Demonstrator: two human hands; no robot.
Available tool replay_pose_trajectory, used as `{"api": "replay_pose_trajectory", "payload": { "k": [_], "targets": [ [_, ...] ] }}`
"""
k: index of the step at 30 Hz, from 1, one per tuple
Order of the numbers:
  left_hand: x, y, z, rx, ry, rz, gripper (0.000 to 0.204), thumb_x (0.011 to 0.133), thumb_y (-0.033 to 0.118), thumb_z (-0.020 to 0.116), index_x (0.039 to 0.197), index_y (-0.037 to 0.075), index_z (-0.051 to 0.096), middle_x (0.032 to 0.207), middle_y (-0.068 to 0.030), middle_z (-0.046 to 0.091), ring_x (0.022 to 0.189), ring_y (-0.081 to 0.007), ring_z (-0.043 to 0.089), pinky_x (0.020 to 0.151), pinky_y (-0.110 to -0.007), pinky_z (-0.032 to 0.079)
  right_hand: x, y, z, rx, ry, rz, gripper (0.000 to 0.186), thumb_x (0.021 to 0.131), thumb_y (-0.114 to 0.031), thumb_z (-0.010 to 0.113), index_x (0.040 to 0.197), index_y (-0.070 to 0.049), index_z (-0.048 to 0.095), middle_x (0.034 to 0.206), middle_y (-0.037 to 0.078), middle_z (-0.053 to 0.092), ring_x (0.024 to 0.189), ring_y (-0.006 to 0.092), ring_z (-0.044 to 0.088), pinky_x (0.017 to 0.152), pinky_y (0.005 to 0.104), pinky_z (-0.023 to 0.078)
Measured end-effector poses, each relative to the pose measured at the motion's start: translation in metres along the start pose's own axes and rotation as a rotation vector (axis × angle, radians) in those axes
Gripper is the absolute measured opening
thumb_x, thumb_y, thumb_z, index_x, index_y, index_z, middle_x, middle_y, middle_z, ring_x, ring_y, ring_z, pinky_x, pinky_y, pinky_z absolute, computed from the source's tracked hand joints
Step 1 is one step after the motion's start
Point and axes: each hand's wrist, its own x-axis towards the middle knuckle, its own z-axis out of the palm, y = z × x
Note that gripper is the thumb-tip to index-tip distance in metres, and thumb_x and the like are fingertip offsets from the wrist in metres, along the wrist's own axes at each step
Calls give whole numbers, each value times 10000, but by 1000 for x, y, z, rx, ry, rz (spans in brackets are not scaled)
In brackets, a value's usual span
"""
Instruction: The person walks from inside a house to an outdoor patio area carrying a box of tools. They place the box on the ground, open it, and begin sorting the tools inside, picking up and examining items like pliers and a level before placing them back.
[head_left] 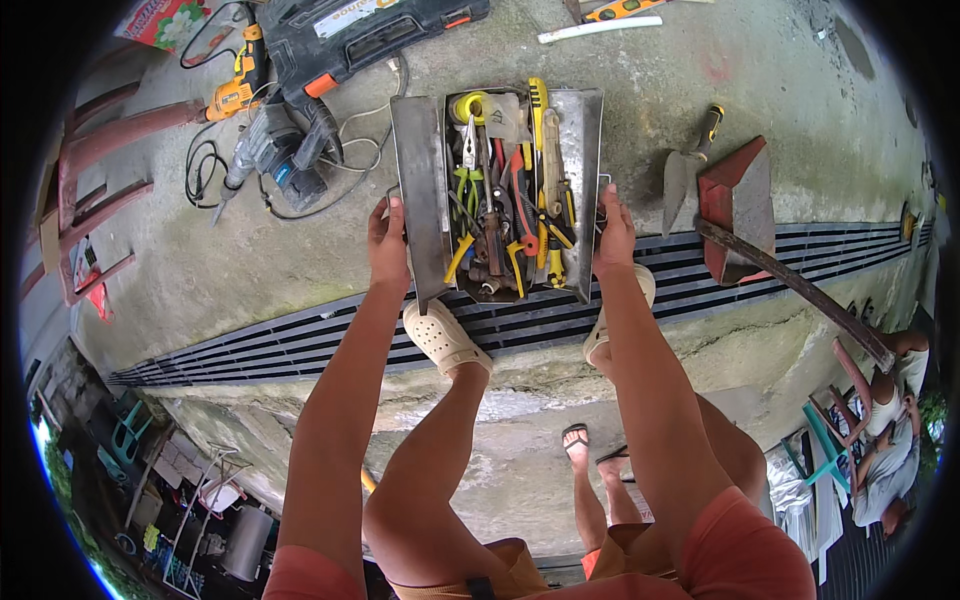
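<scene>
An opened grey metal toolbox (422,190) lies in front of me, its two lids folded out to the sides. My left hand (388,243) grips the outer edge of the left lid, thumb on top. On the opposite side, my right hand (614,235) holds the right lid's edge near a wire handle. The fingers of both hands are partly hidden. Inside lie long-nose pliers (469,145), green-handled pliers (466,190), a yellow utility knife (539,105), a roll of yellow tape (467,106) and several other hand tools.
A metal drain grate (330,345) crosses the concrete. To the left are a blue-grey power tool (285,155), an orange-yellow drill (237,92) and cords, below a black case (370,50). A trowel (677,185) and red dustpan (735,205) lie right. Other people are nearby.
</scene>
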Motion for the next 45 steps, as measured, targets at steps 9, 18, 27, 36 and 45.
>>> {"api": "replay_pose_trajectory", "payload": {
  "k": [9, 18, 27, 36, 45],
  "targets": [
    [1, 11, -36, 769, -25, 376, 422, 1082, 451, 465, 1149, 36, 502, 895, -235, 680, 829, -441, 677, 751, -507, 514, -34, 7, 18, -909, 80, -726, 494, 1000, -445, 661, 894, 17, 524, 746, 127, 590, 672, 244, 548, 654, 408, 477],
    [16, -50, -44, 670, 32, 492, 446, 1086, 426, 453, 1063, -18, 480, 853, -317, 658, 816, -558, 626, 710, -597, 473, 6, -1, 17, -1125, 199, -892, 587, 985, -490, 667, 758, 33, 526, 626, 131, 540, 592, 209, 472, 575, 419, 436],
    [39, -17, -69, 734, -159, 412, 527, 1043, 475, 549, 1247, -10, 587, 937, -197, 731, 848, -300, 717, 788, -417, 554, 20, -32, 31, -1652, 166, -835, 562, 1033, -461, 503, 1078, 80, 649, 1111, 322, 668, 1052, 480, 653, 936, 525, 522],
    [34, -17, -89, 926, -290, 605, 357, 1003, 357, 648, 1149, 31, 646, 1000, -151, 729, 777, -264, 699, 722, -391, 558, 64, -89, 82, -1519, 13, -1008, 340, 965, -361, 604, 1038, -57, 736, 1015, 209, 741, 974, 418, 698, 893, 485, 556],
    [-2, -12, -39, 869, -502, 830, 348, 967, 351, 698, 1127, 43, 669, 1077, -152, 696, 849, -286, 698, 729, -412, 566, 62, -41, 85, -1763, -80, -781, 647, 940, -506, 629, 1296, 34, 607, 1178, 272, 691, 1108, 424, 665, 979, 473, 524]
  ]
}}
